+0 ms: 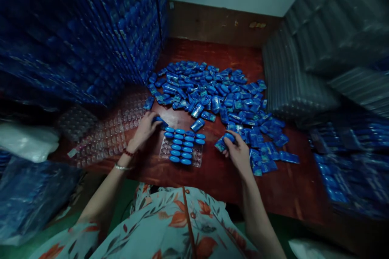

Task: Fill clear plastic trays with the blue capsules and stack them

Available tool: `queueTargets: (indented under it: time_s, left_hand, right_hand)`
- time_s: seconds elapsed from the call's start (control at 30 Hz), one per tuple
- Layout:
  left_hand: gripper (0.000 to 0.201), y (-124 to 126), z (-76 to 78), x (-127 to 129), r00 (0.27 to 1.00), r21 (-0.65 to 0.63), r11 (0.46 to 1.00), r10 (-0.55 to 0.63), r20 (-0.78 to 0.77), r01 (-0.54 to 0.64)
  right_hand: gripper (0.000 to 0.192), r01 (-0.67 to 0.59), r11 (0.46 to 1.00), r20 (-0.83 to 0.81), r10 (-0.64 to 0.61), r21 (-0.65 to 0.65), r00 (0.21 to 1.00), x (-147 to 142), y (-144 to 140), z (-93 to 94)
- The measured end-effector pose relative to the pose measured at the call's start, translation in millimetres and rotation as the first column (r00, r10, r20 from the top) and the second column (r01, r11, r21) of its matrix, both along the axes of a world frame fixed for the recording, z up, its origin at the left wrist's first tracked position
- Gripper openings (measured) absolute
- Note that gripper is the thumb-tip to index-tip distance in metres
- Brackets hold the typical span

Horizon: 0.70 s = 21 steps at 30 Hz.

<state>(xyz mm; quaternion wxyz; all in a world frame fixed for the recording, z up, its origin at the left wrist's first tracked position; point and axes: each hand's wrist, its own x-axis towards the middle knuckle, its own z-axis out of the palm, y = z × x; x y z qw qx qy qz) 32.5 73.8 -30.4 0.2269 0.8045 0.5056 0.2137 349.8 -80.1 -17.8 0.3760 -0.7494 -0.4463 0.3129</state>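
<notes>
We fill a clear tray (pixel 197 157) with blue pieces.
Our left hand (pixel 145 128) pinches one blue piece (pixel 160 121) at the tray's top-left corner; our right hand (pixel 238 151) closes around another (pixel 229 136) beside the loose pile (pixel 212 89), keeping supply near.

Print on blue packets (pixel 212 89) too small to read; my left fingers (pixel 148 123) cover part of packet they pinch; blue stack (pixel 75 28) cut by left edge, blurred; grey stack (pixel 334 40) cut by right edge
</notes>
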Motion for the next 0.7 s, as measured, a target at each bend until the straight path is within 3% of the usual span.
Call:
queueTargets:
  time_s: [0.07,0.13,0.23,0.33,0.4,0.5,0.6,0.7]
  left_hand:
    - [0.020,-19.3,3.1,-18.5,0.990,-0.041,0.995,0.096,0.100,-0.092]
    - [0.026,-41.5,5.3,-34.6,0.968,-0.121,0.978,0.190,0.165,-0.171]
    - [0.034,-73.8,8.9,-44.7,0.938,-0.224,0.947,0.279,0.207,-0.232]
    - [0.032,-95.0,13.9,-33.8,0.929,-0.189,0.952,0.281,0.239,-0.239]
    - [0.026,-100.0,15.8,-20.4,0.941,-0.096,0.974,0.222,0.255,-0.204]
    - [0.019,-97.8,13.1,-3.9,0.977,0.057,0.997,0.035,0.211,-0.048]
    - [0.025,-92.5,7.0,2.1,0.986,0.191,0.973,-0.145,0.085,0.126]
    - [0.028,-87.8,6.1,2.0,0.965,0.235,0.936,-0.259,-0.038,0.261]
  right_hand:
    - [0.039,-0.015,0.999,-0.143,0.019,0.034,0.990,-11.1,-19.4,2.9]
    - [0.032,-0.056,0.994,-0.149,0.070,0.097,0.986,-25.9,-31.3,4.5]
    - [0.022,-0.142,0.967,0.026,0.140,0.211,0.990,-46.2,-35.5,1.7]
    - [0.025,-0.346,0.902,0.281,0.273,0.257,0.920,-55.2,-30.4,-4.3]
    - [0.032,-0.474,0.859,0.417,0.365,0.193,0.832,-54.9,-25.9,-5.5]
    - [0.036,-0.586,0.810,0.590,0.475,-0.003,0.653,-50.9,-19.2,1.0]
    - [0.039,-0.648,0.737,0.698,0.567,-0.192,0.438,-50.5,-10.2,15.3]
    - [0.038,-0.673,0.654,0.706,0.654,-0.346,0.273,-56.9,3.6,30.5]
